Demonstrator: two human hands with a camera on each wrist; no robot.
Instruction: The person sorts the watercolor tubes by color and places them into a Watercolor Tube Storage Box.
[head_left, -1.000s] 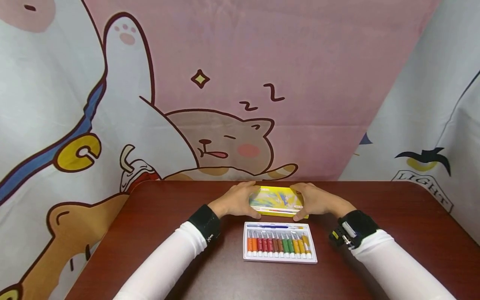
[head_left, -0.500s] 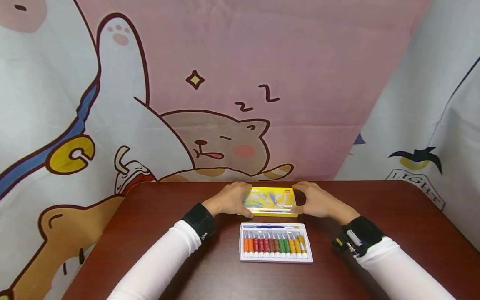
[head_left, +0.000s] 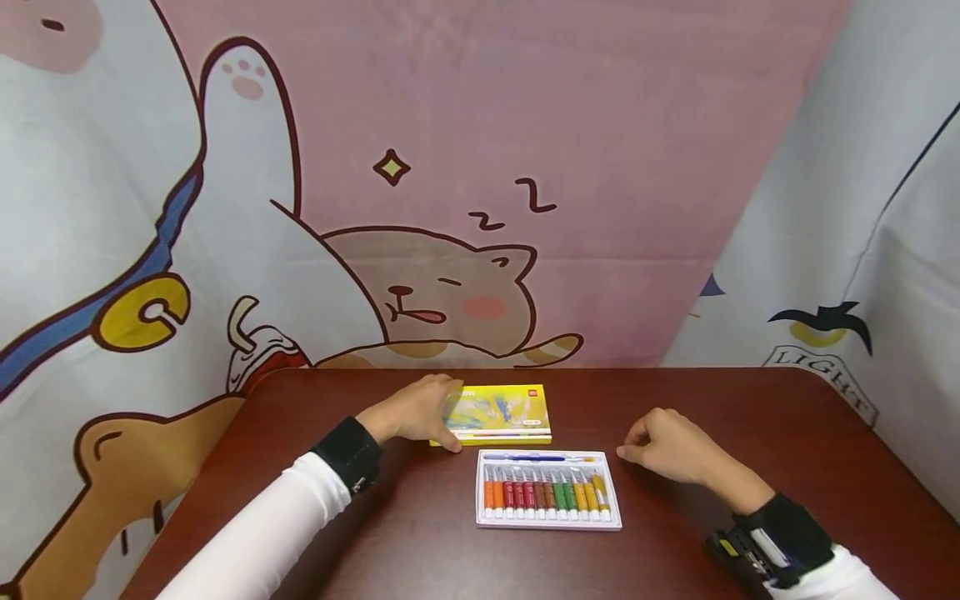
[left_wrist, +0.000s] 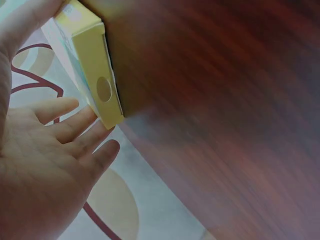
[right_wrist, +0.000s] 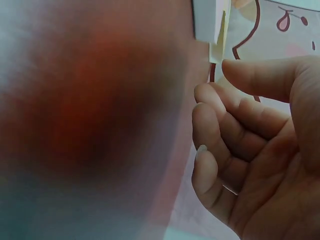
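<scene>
A yellow paint box [head_left: 502,414] with a painted picture lies flat towards the back of the table. My left hand [head_left: 415,408] grips its left end, thumb at the near edge and fingers at the far edge. The left wrist view shows the box's end panel [left_wrist: 102,75] with a round cut-out, between thumb and fingertips. In front lies a white tray [head_left: 547,527] of paint tubes [head_left: 547,493] in orange, red, brown, green and yellow, with a blue-handled paintbrush [head_left: 532,457] along its back. Right of the tray, my right hand [head_left: 678,450] holds nothing; its fingers curl loosely.
The dark red-brown wooden table [head_left: 420,533] reaches back to a hanging cloth [head_left: 615,167] printed with cartoon animals. Tray and box lie close together, the box behind and slightly left. Dark bands with small devices circle both wrists.
The yellow box has slid left along with my left hand. My right hand has let go of the box's right end and drawn back to the right and nearer.
</scene>
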